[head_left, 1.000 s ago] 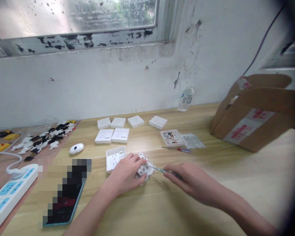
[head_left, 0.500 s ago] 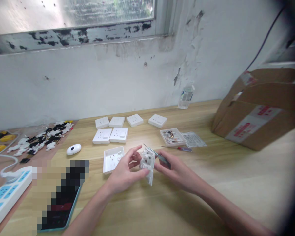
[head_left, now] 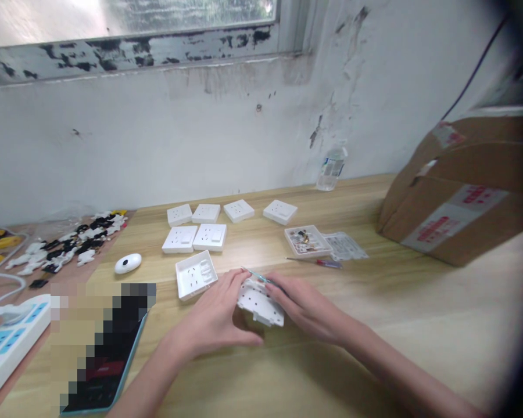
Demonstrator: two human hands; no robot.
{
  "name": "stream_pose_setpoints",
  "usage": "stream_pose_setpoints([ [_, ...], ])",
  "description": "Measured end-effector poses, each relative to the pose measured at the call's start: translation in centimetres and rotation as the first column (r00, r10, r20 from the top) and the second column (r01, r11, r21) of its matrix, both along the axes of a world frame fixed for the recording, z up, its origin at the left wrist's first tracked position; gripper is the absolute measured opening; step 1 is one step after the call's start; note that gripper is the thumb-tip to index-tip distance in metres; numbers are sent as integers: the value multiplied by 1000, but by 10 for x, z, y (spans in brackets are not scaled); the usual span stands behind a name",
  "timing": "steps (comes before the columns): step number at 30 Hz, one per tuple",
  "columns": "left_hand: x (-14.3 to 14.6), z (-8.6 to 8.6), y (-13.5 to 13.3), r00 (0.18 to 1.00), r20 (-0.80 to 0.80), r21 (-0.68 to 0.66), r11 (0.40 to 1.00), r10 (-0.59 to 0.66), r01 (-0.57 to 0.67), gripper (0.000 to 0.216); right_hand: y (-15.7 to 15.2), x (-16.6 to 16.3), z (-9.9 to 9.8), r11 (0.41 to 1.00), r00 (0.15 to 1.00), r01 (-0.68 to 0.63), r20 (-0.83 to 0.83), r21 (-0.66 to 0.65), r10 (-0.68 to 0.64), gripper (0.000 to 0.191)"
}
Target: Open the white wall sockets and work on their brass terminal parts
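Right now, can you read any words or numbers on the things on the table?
No text is readable.
Cardboard box: red print on white labels, too blurred.
Water bottle: label too small.
Phone: screen pixelated.
Socket plate in the left hand, screwdriver in the right hand: no markings visible.

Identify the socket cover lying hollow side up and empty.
The cover beside the left hand; six plates behind it lie face up, the right-hand tray holds small parts.

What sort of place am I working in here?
Probably a small makeshift assembly bench: white wall-socket plates in rows on a wooden table, a pile of small plastic parts, a cardboard box. The left hand and right hand hold a socket module.
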State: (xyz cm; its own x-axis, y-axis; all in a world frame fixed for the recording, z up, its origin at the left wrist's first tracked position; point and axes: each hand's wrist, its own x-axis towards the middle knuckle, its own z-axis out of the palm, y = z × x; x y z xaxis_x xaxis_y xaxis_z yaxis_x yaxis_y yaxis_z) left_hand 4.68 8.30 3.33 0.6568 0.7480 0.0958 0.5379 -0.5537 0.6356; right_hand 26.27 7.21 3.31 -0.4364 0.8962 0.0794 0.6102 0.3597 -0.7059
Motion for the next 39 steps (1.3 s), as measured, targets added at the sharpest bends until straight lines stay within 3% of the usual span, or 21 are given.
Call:
stream_pose_setpoints([
  [5, -4, -3, 4, 999, -47, -29, 999, -15, 13, 93, 3, 5, 6, 999, 994, -29, -109, 25, 32, 29],
  [8, -9, 0, 6, 997, -73, -17, 999, -31, 30, 100, 5, 11, 9, 994, 975, 83, -212, 75, -65, 28],
  [10, -12, 3, 6, 994, -86, -8, 998, -69, 68, 103, 5, 13, 9, 987, 937, 161, -320, 28, -144, 27],
  [15, -12, 8, 4, 990, -130, 16, 998, -61, 63, 86, -1, 8, 11, 991, 837, 128, -532, -35, -127, 22],
  [20, -4, 4, 4, 986, -167, 108, 994, 16, 3, 76, -8, -1, 10, 997, 892, 36, -453, 66, -2, 18],
  [25, 2, 1, 1, 981, -181, 173, 984, 75, -44, 77, -11, -12, 3, 978, 916, 115, -399, 173, -37, 16],
  [28, 3, -1, 0, 979, -181, 205, 977, 95, -57, 77, -13, -19, -1, 918, 954, 198, -283, 342, -100, 17],
  [32, 3, -3, 0, 980, -172, 221, 973, 104, -64, 80, -15, -23, -4, 825, 978, 199, -163, 529, -132, 19],
  [35, 2, -2, 0, 982, -173, 207, 978, 71, -35, 87, -14, -23, -4, 813, 977, 206, -168, 544, -135, 20],
  [39, 0, 1, -2, 982, -183, 179, 984, 43, -10, 87, -11, -22, -4, 857, 967, 225, -213, 463, -139, 19],
])
